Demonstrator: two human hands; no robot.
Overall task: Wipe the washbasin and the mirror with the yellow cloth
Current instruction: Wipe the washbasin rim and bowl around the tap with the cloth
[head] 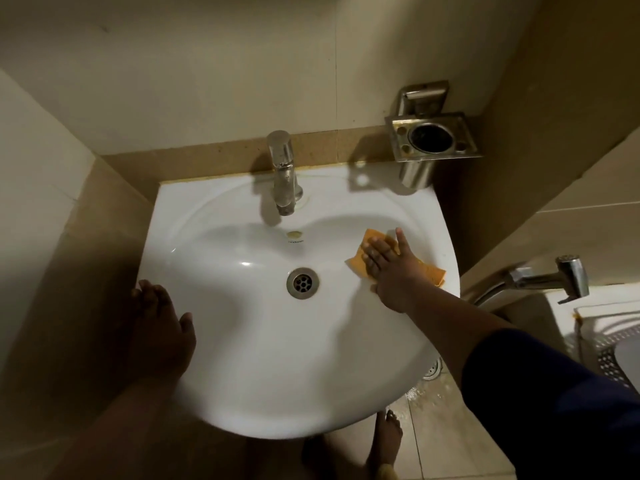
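- Yellow cloth [370, 241] lies flat under the right hand [389, 263], fingers spread, pressing rather than gripping, on the washbasin [263, 358] wall just right of the drain [303, 283].
- Left hand [162, 327] rests open on the near-left rim, holding nothing.
- Basin wiping looks underway; no mirror shows, so that part likely remains.

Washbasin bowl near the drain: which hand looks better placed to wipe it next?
The right hand. It already presses the yellow cloth flat on the washbasin slope right of the drain. The left hand rests on the left rim without a cloth.
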